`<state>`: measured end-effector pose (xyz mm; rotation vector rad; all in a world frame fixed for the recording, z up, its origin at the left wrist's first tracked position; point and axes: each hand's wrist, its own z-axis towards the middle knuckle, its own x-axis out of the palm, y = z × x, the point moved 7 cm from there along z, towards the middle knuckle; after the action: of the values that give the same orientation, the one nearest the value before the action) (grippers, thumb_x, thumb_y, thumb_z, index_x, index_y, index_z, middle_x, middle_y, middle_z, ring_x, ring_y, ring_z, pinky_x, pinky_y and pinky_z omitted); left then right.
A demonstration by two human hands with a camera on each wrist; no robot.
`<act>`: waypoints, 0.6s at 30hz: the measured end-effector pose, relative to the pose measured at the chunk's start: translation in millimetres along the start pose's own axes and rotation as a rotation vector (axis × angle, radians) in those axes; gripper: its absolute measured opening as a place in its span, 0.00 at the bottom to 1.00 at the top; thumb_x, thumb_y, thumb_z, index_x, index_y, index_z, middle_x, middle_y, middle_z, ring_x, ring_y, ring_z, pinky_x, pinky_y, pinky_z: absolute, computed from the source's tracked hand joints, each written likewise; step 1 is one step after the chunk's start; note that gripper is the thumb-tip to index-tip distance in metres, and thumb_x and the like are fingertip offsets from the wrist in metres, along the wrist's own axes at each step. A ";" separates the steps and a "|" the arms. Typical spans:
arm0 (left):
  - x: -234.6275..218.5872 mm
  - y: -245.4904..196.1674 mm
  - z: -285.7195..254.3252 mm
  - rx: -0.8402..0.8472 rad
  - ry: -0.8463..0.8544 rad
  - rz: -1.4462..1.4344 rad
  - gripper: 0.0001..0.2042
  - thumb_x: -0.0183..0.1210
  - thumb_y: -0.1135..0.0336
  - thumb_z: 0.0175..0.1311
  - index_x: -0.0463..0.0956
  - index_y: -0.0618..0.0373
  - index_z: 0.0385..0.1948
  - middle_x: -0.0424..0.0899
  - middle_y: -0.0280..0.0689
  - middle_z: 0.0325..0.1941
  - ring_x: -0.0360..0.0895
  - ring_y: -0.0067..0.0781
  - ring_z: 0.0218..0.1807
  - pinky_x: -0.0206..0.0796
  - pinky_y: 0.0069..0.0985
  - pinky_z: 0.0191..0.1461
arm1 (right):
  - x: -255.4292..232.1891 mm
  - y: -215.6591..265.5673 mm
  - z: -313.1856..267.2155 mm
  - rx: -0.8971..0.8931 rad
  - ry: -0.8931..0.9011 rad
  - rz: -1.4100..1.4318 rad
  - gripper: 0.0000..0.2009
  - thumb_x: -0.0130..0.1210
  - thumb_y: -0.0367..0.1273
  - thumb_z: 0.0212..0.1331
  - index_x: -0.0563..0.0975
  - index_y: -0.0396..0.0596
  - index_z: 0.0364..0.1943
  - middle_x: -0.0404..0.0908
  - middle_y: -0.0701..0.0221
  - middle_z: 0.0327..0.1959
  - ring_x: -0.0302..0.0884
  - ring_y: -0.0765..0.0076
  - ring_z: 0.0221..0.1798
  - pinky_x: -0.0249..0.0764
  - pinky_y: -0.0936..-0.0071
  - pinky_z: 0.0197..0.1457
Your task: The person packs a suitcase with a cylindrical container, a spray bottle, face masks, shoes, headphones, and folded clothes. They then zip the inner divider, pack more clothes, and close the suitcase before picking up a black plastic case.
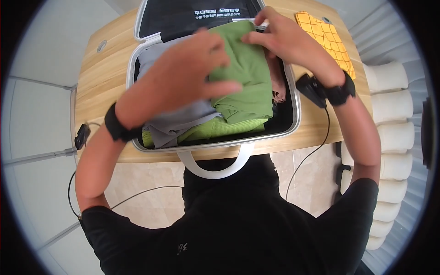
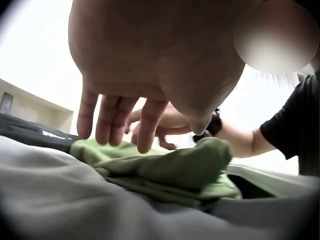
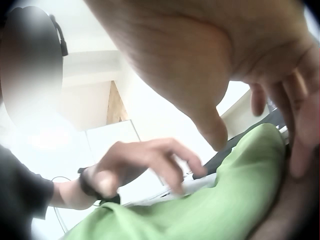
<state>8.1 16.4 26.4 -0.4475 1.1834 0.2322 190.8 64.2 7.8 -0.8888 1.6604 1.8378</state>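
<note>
A folded green garment [image 1: 247, 68] lies on top of the clothes in an open suitcase [image 1: 297, 110]. My left hand [image 1: 181, 73] hovers over its left part, fingers spread and slightly bent, somewhat blurred. In the left wrist view, those fingers point down just above the green cloth. At the garment's far right corner is my right hand [image 1: 291, 43], thumb over the cloth and fingers loosely extended past its edge. A grey garment [image 1: 195, 117] spreads beneath on the left, a lime-green one [image 1: 220, 129] shows along the front, and a brownish-pink one [image 1: 277, 82] peeks out at the right.
The suitcase's black lid [image 1: 174, 18] stands raised at the back, and its white handle [image 1: 215, 174] juts past the front edge of the wooden table [image 1: 98, 78]. A yellow checked cloth [image 1: 325, 39] lies at the back right. White padded seating [image 1: 389, 107] stands to the right.
</note>
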 end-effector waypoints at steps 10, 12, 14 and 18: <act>14.2 -29.7 -6.9 0.066 0.061 -0.077 0.22 0.73 0.55 0.53 0.77 0.62 0.41 0.76 0.46 0.50 0.74 0.47 0.49 0.70 0.38 0.49 | 12.8 -8.8 44.0 -0.144 -0.043 -0.046 0.21 0.69 0.30 0.50 0.74 0.40 0.48 0.82 0.59 0.34 0.82 0.60 0.29 0.78 0.65 0.25; 12.6 -35.2 -2.4 0.104 0.040 -0.055 0.22 0.73 0.56 0.52 0.77 0.62 0.41 0.76 0.45 0.50 0.74 0.47 0.49 0.70 0.38 0.49 | 3.5 -21.6 34.5 0.049 0.012 0.092 0.19 0.69 0.29 0.51 0.74 0.41 0.46 0.80 0.62 0.32 0.80 0.65 0.26 0.76 0.69 0.24; 11.6 -42.2 6.3 0.159 0.011 -0.041 0.22 0.73 0.57 0.51 0.76 0.61 0.42 0.75 0.44 0.49 0.74 0.46 0.48 0.69 0.38 0.48 | -10.6 -22.4 30.3 0.038 -0.034 0.142 0.19 0.68 0.29 0.52 0.73 0.41 0.46 0.78 0.64 0.31 0.78 0.68 0.25 0.75 0.70 0.23; 21.7 -46.2 14.6 0.172 0.050 -0.082 0.23 0.73 0.58 0.50 0.76 0.61 0.43 0.74 0.41 0.44 0.72 0.44 0.46 0.68 0.37 0.46 | -0.3 -36.6 46.3 -0.074 0.064 0.299 0.18 0.67 0.28 0.54 0.73 0.41 0.46 0.75 0.69 0.28 0.73 0.72 0.23 0.71 0.73 0.21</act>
<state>47.0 -19.2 20.6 -0.3517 1.2196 0.0481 211.9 114.7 -14.2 -0.7682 1.8584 2.0986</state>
